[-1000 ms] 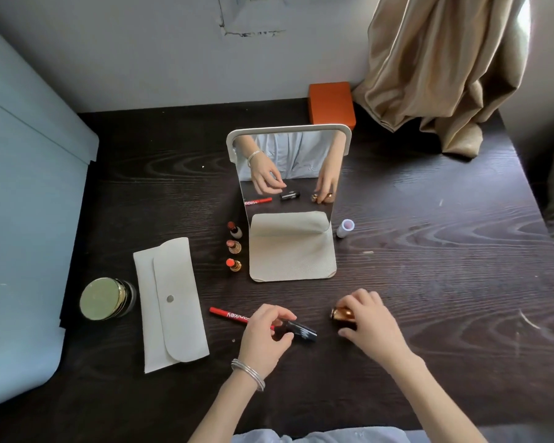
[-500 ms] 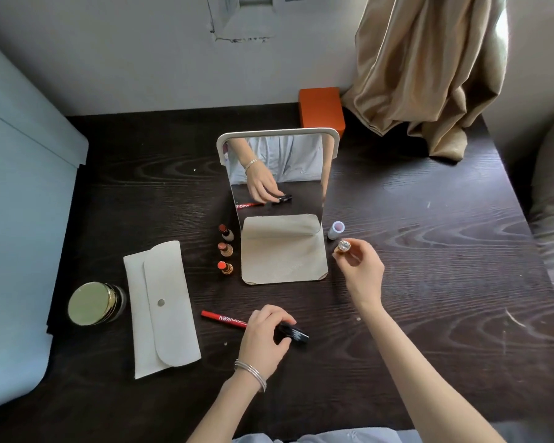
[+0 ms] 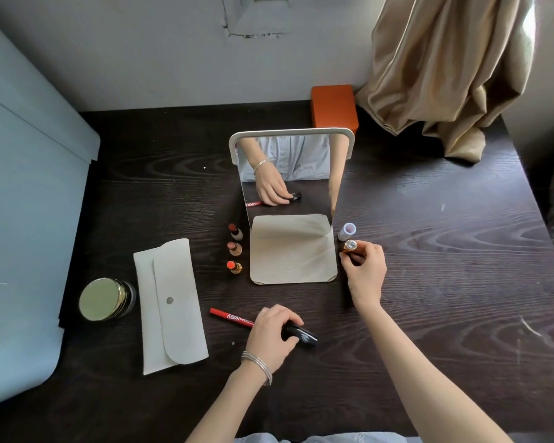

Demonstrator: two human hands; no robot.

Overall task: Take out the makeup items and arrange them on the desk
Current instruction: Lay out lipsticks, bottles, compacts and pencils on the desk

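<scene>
Right hand (image 3: 365, 271) fingers pinching a small gold tube (image 3: 349, 246) with pale shiny cap, possibly lipstick, upright at 3 o'clock of the mirror (image 3: 290, 174), left hand (image 3: 271, 335) gripping a glossy black tube (image 3: 301, 334) lying on the dark table (image 3: 445, 298)

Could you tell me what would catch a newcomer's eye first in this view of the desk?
The standing mirror at the middle of the dark desk draws the eye first, with three open lipsticks lined up at its left. To its right, the right hand holds a gold tube beside a small white cap. Nearer the person, the left hand grips a black tube next to a red pencil.
</scene>
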